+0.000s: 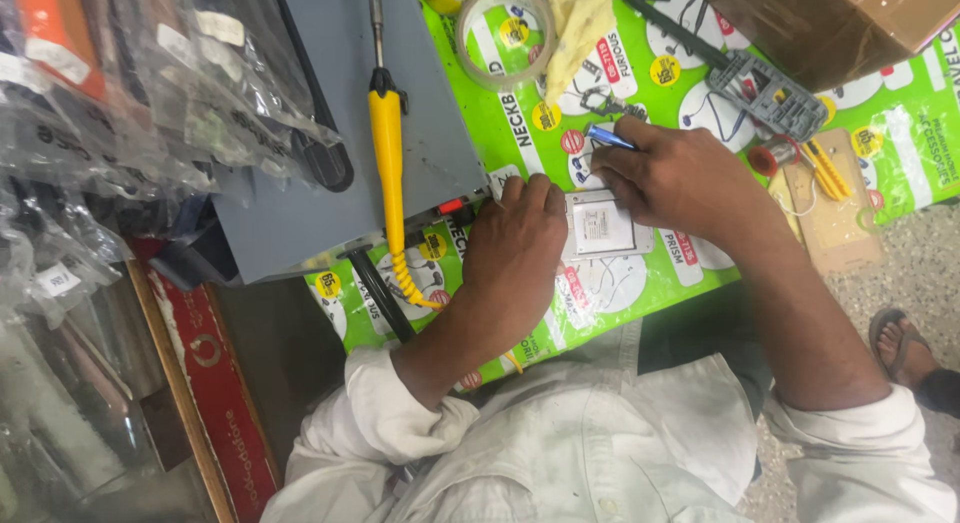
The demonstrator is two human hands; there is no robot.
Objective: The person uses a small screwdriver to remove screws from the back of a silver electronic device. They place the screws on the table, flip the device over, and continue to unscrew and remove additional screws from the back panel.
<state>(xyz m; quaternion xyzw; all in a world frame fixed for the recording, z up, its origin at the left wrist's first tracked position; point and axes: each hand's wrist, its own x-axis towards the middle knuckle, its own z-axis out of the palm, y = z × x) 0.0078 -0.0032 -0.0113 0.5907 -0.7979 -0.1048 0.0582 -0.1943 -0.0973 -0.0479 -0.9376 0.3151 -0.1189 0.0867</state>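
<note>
1. We see the left hand (515, 248) lying palm down on the green printed surface (905, 123), fingers curled together, its fingertips pressed on the left edge of a small white square device (600, 226).
2. The white device lies flat on the surface, between the two hands and near the surface's front edge.
3. The right hand (675, 178) rests just above and to the right of the device, fingers pinched together around a thin blue-tipped tool (607, 136); the tip pokes out to the left of the fingers.
4. Left of the left hand, a yellow-handled soldering iron (386, 143) lies on a grey box (425, 113), with its coiled yellow cord (412, 281) trailing down to the wrist.
5. Behind the hands: a roll of clear tape (505, 33), a yellow cloth (578, 28), a grey plastic frame (768, 95) and a spool of solder wire (768, 160).
6. A brown cardboard box (830, 23) sits at the far right corner; a small wooden board (832, 208) lies at the right edge.
7. Clear plastic packets (130, 73) hang at the left.
8. A sandalled foot (905, 348) rests on the speckled floor (925, 273).
</note>
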